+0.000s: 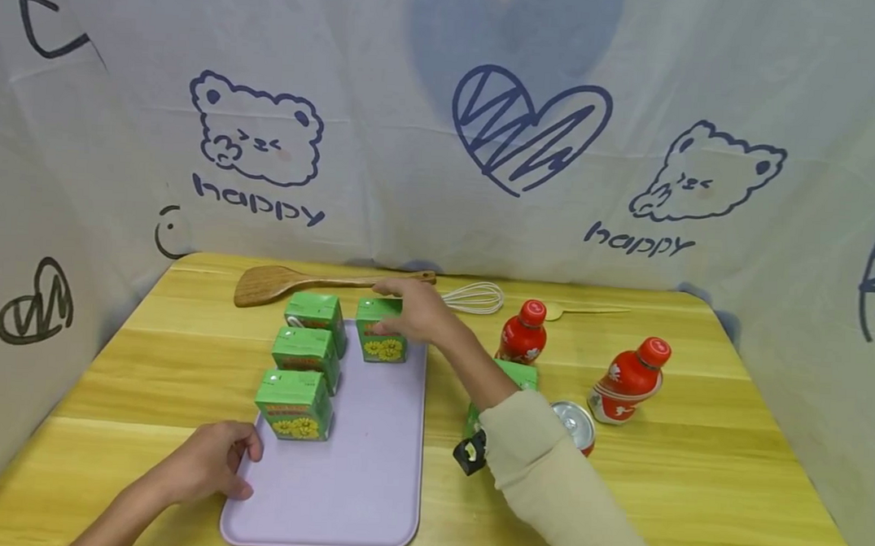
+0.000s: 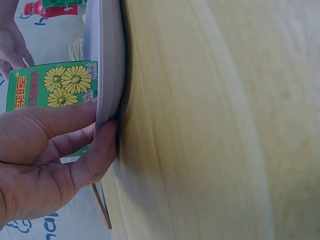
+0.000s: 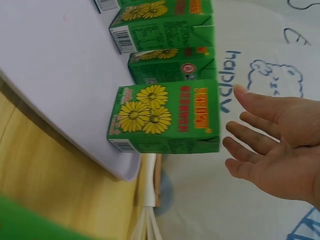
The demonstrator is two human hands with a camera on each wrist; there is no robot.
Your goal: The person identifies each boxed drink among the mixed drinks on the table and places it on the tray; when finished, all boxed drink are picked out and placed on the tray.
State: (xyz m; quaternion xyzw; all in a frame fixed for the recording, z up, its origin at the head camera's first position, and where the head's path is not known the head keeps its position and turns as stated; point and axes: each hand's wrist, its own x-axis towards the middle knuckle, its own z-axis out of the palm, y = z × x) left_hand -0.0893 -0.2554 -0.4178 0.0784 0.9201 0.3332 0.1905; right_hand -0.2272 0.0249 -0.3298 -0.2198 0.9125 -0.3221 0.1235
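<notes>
My left hand [image 1: 213, 459] holds the left rim of a lilac tray [image 1: 355, 485]; in the left wrist view, the thumb and fingers of the left hand [image 2: 55, 155] pinch the rim between them. Three green drink cartons with yellow flowers stand along the tray's left side: a near carton [image 1: 293, 417], a middle carton [image 1: 305, 350] and a far carton [image 1: 315, 304]. Another drink carton [image 1: 381, 349] stands upright at the tray's far right corner. My right hand [image 1: 423, 311] hovers by its top; the right wrist view has the right hand [image 3: 280, 142] with fingers spread, apart from the carton.
Right of the tray, a green carton [image 1: 519, 374] and a can [image 1: 573, 424] are partly hidden by my right arm. Two red bottles, one nearer [image 1: 626, 383] and one farther [image 1: 523, 335], stand beyond. A wooden spatula [image 1: 271, 286], a whisk [image 1: 476, 297] and a yellow spoon [image 1: 553, 311] lie along the back.
</notes>
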